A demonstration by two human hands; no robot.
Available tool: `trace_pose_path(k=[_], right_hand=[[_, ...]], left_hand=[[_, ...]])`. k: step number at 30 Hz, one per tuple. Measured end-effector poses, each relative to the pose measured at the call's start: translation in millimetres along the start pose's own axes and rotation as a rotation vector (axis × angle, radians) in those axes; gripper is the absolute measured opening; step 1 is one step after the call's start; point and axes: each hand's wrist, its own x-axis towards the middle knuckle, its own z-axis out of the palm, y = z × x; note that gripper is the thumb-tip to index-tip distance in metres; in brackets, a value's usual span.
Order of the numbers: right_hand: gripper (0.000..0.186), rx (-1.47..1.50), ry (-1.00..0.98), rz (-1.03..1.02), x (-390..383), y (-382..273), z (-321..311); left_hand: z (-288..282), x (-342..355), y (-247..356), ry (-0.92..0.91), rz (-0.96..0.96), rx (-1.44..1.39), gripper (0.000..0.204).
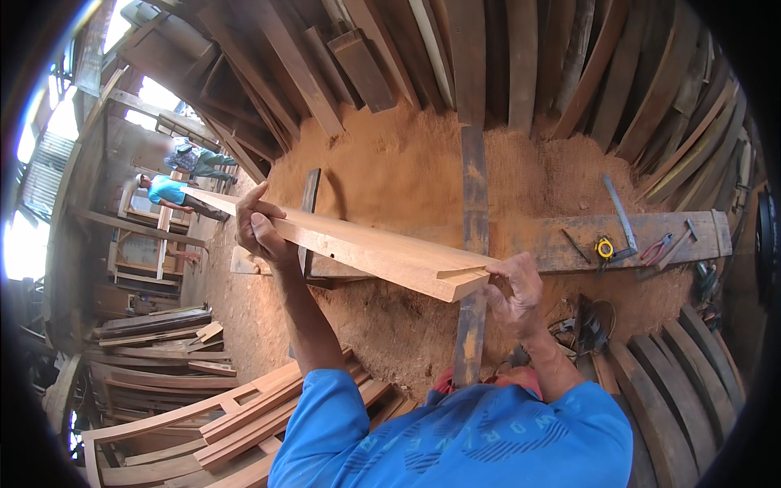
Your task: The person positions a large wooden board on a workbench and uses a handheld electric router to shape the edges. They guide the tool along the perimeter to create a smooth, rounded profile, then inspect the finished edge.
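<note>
A long, pale wooden board (374, 252) is held up in front of me, slanting from the far left down to its notched end on the right. My left hand (262, 228) grips it partway along, thumb and index finger showing at its edge. At the notched end, my right hand (517, 291) is closed on the corner, with its fingertips partly hidden. A small dark hole shows in the board's near side. Beneath the board lies a dark bench plank (529, 244), crossed by a narrow upright-running beam (474, 187).
On the plank's right end lie a framing square (620, 215), a yellow tape measure (604, 247), pliers (656, 249) and a hammer (679, 244). Sawdust (390, 171) covers the ground. Timber leans along the back; wooden frames (244, 411) are stacked lower left. Two people stand far left.
</note>
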Motion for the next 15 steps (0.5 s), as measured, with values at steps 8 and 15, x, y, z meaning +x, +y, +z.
trace_pose_path(k=[8,15], right_hand=[[0.031,0.121,0.074,-0.129,27,-42,1],[0.027,0.236,0.173,-0.326,58,-82,7]], left_hand=[[1,-1,4,0.004,0.001,0.025,0.053],[-4,-1,10,0.012,0.027,0.025,0.047]])
